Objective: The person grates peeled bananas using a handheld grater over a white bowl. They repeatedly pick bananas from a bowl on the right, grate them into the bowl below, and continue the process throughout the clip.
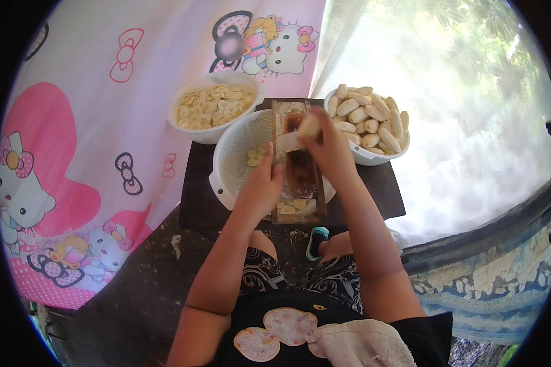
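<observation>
A wooden slicer (319,197) lies lengthwise across a large white basin (221,174) with mesh-like sides. My left hand (260,188) grips the slicer's left edge, its thumb pointing away from me. In my right hand (330,145) is a peeled banana (310,126), pressed against the slicer's upper part near the pale blade; motion blurs it a little. Some thin banana slices (254,157) sit in the basin left of the slicer. More slices (296,207) show at its near end. The fingers of my left hand under the frame are hidden.
At the back left a white bowl (180,125) holds many banana slices; at the back right another bowl (373,158) is heaped with peeled bananas. All stand on a dark table (199,199). A printed pink curtain (104,122) hangs left, a translucent sheet (465,140) right.
</observation>
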{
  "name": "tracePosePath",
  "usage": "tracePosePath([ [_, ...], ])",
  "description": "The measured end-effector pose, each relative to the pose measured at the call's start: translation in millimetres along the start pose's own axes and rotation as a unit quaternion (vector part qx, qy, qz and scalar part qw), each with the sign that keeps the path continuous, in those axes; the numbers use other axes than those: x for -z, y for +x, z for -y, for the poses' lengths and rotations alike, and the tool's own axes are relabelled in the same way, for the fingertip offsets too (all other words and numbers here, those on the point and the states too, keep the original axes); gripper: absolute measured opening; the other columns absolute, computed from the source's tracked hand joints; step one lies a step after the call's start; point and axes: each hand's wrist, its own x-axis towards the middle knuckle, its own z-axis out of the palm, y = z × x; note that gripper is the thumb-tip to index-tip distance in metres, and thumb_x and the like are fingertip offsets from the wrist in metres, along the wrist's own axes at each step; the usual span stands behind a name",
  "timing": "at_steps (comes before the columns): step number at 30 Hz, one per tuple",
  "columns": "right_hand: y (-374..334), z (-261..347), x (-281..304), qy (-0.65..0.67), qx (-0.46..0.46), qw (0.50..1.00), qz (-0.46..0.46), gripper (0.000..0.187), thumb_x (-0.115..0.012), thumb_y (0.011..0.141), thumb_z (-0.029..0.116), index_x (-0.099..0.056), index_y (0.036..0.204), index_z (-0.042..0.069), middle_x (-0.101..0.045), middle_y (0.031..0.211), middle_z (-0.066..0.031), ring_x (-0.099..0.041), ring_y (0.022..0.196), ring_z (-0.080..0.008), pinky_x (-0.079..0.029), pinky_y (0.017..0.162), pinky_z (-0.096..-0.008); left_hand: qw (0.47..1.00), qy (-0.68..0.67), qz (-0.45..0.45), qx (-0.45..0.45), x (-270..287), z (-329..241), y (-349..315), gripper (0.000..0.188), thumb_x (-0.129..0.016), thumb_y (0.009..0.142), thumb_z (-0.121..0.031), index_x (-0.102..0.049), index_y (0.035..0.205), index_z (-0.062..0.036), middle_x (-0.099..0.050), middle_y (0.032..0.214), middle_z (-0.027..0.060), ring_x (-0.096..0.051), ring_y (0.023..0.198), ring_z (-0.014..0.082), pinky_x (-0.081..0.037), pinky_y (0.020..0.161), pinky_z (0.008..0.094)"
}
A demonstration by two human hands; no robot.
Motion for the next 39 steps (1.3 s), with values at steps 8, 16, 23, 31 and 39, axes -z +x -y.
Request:
tracePosePath([
  [8,-24.0,-2.2,-0.8,0.017,0.009,0.999,-0.028,0.056,-0.073,0.085,0.012,-0.048,0.135,0.009,-0.066,0.11,-0.0196,-0.067,0.1,-0.0325,-0.051,0.085,-0.0389,1.0,0.002,-0.01,-0.019,-1.2,3.6,1.0,0.062,-0.044,0.101,-0.025,-0.022,0.156,-0.0102,-0.065,0.101,0.0323,-0.065,0.096,0.0442,-0.048,0.086,0.048],
  [16,33.7,-25.4,-13.3,0.021,-0.01,0.999,-0.042,0.053,-0.069,0.086,0.014,-0.048,0.134,0.01,-0.066,0.108,-0.0221,-0.065,0.097,-0.0371,-0.05,0.087,-0.0417,1.0,-0.006,-0.005,-0.007,-3.7,5.7,2.1,0.062,-0.044,0.1,-0.025,-0.022,0.156,-0.0086,-0.065,0.1,0.0319,-0.065,0.095,0.0436,-0.048,0.086,0.0472],
  [23,-29.3,5.9,5.3,0.0,0.029,0.999,-0.021,0.058,-0.074,0.083,0.012,-0.047,0.134,0.007,-0.067,0.112,-0.0198,-0.065,0.108,-0.0332,-0.05,0.091,-0.0403,0.999,-0.001,-0.013,-0.031,-1.4,2.9,0.2,0.062,-0.044,0.1,-0.026,-0.023,0.156,-0.0078,-0.065,0.099,0.0312,-0.065,0.096,0.0432,-0.048,0.085,0.0469],
  [31,36.6,-20.9,-10.5,0.042,-0.015,0.998,-0.036,0.047,-0.07,0.087,0.018,-0.049,0.128,0.007,-0.065,0.101,-0.0247,-0.063,0.096,-0.0429,-0.049,0.084,-0.044,0.999,0.0,0.018,0.031,0.5,-1.4,0.4,0.062,-0.043,0.101,-0.025,-0.021,0.156,-0.0085,-0.066,0.099,0.0307,-0.066,0.094,0.0425,-0.048,0.085,0.0464],
  [39,-48.2,17.2,15.1,0.0,0.011,1.0,0.018,0.052,-0.073,0.084,0.019,-0.049,0.128,0.007,-0.067,0.105,-0.022,-0.065,0.101,-0.0401,-0.05,0.085,-0.0447,0.999,0.028,-0.012,-0.028,-0.8,2.3,0.3,0.063,-0.043,0.101,-0.026,-0.02,0.157,-0.0108,-0.065,0.099,0.0322,-0.066,0.095,0.0427,-0.048,0.086,0.0464],
])
